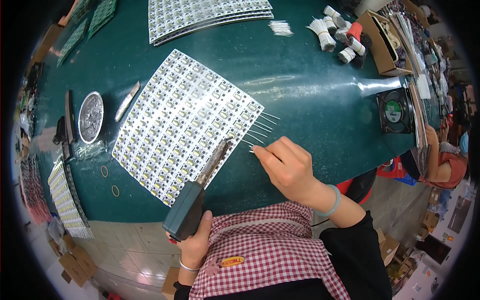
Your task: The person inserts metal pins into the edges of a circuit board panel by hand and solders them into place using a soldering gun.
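A white circuit board (187,110) with rows of small yellowish LEDs lies slanted on the green table. My left hand (197,242) is closed around the dark handle of a soldering iron (186,212). Its metal tip touches or hovers just above the board's right edge; I cannot tell which. Several thin white wires (265,123) stick out from that edge. Just beside them, my right hand (287,167) pinches the end of a thin white wire (252,149) between thumb and forefinger.
Stacked boards (210,19), loose wires (281,28) and wire bundles (322,36) lie at the far side. A black fan (395,111) stands right, with another person (445,167) beyond. A metal bowl (91,117), a silvery bar (127,101) and rubber bands (115,191) lie left.
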A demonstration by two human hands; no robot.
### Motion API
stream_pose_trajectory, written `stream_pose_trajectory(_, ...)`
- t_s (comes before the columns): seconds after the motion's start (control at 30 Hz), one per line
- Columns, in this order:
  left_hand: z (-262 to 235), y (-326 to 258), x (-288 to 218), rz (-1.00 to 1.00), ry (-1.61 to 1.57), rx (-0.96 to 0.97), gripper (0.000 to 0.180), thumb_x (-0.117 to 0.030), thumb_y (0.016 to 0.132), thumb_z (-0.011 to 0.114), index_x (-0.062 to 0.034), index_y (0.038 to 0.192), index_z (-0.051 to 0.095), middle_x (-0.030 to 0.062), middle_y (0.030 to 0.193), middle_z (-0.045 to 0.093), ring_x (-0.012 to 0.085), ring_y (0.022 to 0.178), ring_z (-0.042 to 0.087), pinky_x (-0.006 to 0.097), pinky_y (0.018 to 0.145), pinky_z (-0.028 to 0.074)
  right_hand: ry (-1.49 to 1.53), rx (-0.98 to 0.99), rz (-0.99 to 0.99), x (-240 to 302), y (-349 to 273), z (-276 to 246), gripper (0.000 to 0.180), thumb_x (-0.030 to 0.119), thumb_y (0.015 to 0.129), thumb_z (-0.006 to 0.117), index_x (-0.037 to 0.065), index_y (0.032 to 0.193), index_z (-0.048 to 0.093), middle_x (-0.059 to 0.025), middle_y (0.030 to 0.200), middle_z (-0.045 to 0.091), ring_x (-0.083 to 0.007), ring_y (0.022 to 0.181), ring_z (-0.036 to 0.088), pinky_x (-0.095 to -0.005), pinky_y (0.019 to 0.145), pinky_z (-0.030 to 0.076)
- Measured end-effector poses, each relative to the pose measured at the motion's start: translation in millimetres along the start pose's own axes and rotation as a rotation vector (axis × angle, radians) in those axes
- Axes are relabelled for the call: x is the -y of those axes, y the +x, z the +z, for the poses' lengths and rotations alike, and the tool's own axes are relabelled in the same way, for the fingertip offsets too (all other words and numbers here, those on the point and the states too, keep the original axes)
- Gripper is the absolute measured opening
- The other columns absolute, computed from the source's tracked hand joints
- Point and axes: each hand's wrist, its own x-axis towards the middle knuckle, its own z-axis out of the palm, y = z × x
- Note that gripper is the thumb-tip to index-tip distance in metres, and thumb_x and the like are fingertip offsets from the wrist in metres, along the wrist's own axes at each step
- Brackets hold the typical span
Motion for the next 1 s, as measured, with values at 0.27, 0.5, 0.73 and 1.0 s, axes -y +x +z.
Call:
stream_pose_trajectory(0.27, -2.9, -1.1, 2.2, 0.002, 0.057, 0.008, 0.037, 0.008, 0.08, 0.073, 0.0036, 0.116, 0.064, 0.0092, 0.097, 0.066, 0.0091, 0.063, 0.057, 0.022, 0.054, 0.045, 0.001, -0.065, -0.028, 2.8, 2.7, 21.9, 0.021, 0.003, 0.072, 0.068, 0.0, 0.093, 0.069, -0.0036, 0.073, 0.054, -0.0183, 0.066, 0.056, -0.0299, 0.051, 0.043)
stream_pose_trajectory(0.5, -2.0, -2.2, -0.5, -0.046, 0.072, 0.042, 0.035, 0.004, 0.082, 0.074, 0.0023, 0.116, 0.065, 0.006, 0.1, 0.068, 0.0089, 0.075, 0.06, 0.022, 0.062, 0.048, 0.0, -0.072, -0.013, 0.8, 4.5, 26.9, 0.018, -0.001, 0.072, 0.077, 0.002, 0.088, 0.068, -0.0035, 0.07, 0.056, -0.0181, 0.059, 0.056, -0.0304, 0.048, 0.043)
stream_pose_trajectory(0.73, -1.8, -3.5, -4.6, 0.009, 0.195, 0.073, 0.033, 0.001, 0.083, 0.076, 0.002, 0.114, 0.066, 0.0061, 0.101, 0.07, 0.0112, 0.084, 0.064, 0.024, 0.071, 0.052, 0.018, -0.068, -0.007, 1.7, 5.0, 26.3, 0.019, -0.002, 0.072, 0.077, 0.002, 0.089, 0.069, -0.0036, 0.07, 0.056, -0.0182, 0.06, 0.056, -0.0304, 0.048, 0.044)
stream_pose_trajectory(1.0, 0.9, -1.0, -8.6, 0.055, 0.266, 0.066, 0.027, -0.001, 0.081, 0.078, 0.0022, 0.107, 0.069, 0.0061, 0.096, 0.071, 0.012, 0.082, 0.066, 0.026, 0.073, 0.054, 0.016, -0.059, 0.004, 0.7, 3.0, 27.3, 0.02, -0.002, 0.073, 0.076, 0.003, 0.09, 0.068, -0.0038, 0.07, 0.054, -0.0184, 0.06, 0.056, -0.0307, 0.048, 0.044)
